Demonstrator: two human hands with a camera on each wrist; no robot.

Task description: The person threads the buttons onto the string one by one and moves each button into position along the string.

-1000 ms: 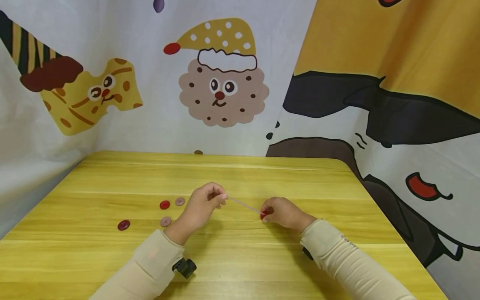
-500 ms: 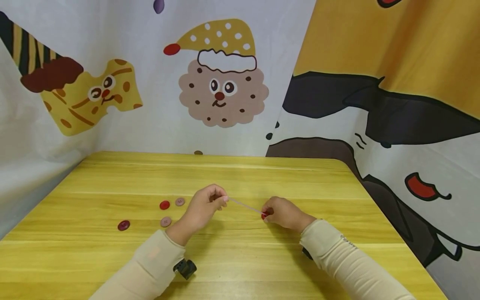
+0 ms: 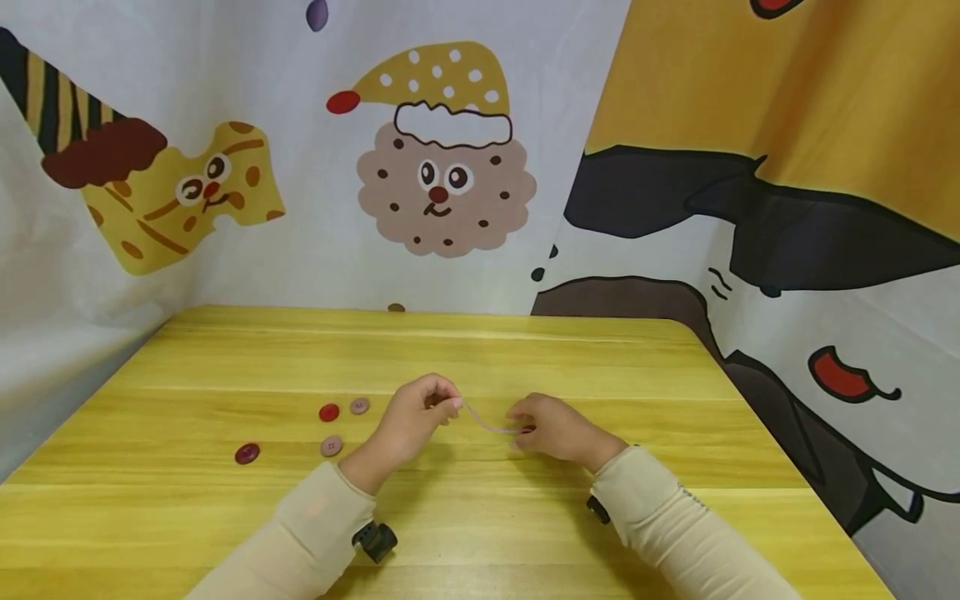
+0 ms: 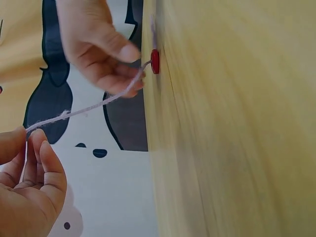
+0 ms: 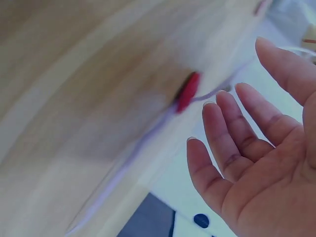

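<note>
My left hand (image 3: 416, 415) pinches one end of a pale lilac string (image 4: 94, 106) between thumb and fingertips, above the table. The string sags and runs through a red button (image 4: 155, 61), which lies at the table surface. From the button's far side, its tail stretches over the wood in the right wrist view. Close to the button is my right hand (image 5: 261, 158), thumb and fingers parted and holding nothing. In the head view that hand mostly hides the button.
Left of the left hand, loose buttons lie on the wooden table (image 3: 480, 533): a red button (image 3: 329, 412), a dark red button (image 3: 247, 453), a pink button (image 3: 360, 405) and a nearer pink button (image 3: 332, 446). A printed curtain (image 3: 300, 267) hangs behind.
The right fingers have let go of the red button and spread apart. The string, taut before, now hangs slack. My left hand keeps its pinch and has shifted slightly right and down.
</note>
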